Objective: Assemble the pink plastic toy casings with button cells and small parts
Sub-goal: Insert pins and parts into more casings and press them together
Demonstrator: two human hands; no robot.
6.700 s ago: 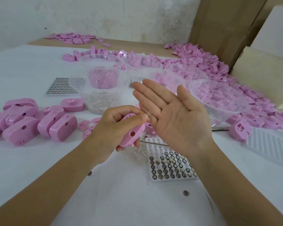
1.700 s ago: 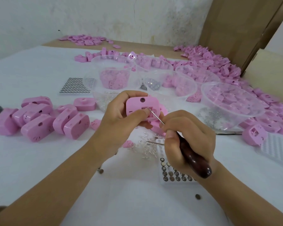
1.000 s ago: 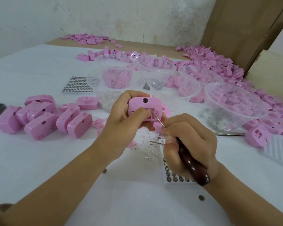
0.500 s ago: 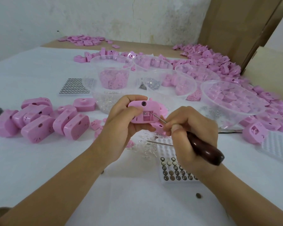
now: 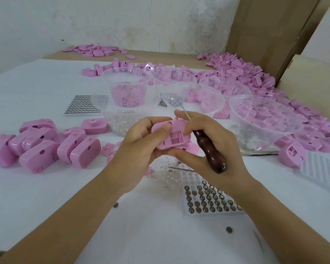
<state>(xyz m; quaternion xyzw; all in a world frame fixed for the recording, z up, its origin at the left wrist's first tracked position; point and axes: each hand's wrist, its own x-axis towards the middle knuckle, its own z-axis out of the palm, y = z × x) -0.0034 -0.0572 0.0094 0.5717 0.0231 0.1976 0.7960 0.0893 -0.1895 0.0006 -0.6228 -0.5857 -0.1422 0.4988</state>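
One casing point(image 5: 174, 140), pinched in my left grip point(image 5: 139, 149); awl point(image 5: 211, 153), clasped in right grip point(image 5: 225, 147). I'd brace the casing level, awl tip clear.

the casing point(image 5: 172, 137) between the left hand point(image 5: 141, 147) and the right hand point(image 5: 208, 141) is plain pale pink. the awl point(image 5: 211, 151) in the right hand has a glossy dark red-brown handle and a thin silver shaft. left of the left hand, the closed casings point(image 5: 40, 143) are the same pink, dotted with small dark holes. beyond both hands, clear bowls point(image 5: 236, 111) show pink pieces point(image 5: 265, 119) through their walls. nearer than the right hand, a clear tray point(image 5: 188, 177) carries a grid of dull silver-brown button cells point(image 5: 208, 198). the worktop point(image 5: 46, 197) is white; the cardboard point(image 5: 265, 25) far beyond the right hand is brown.
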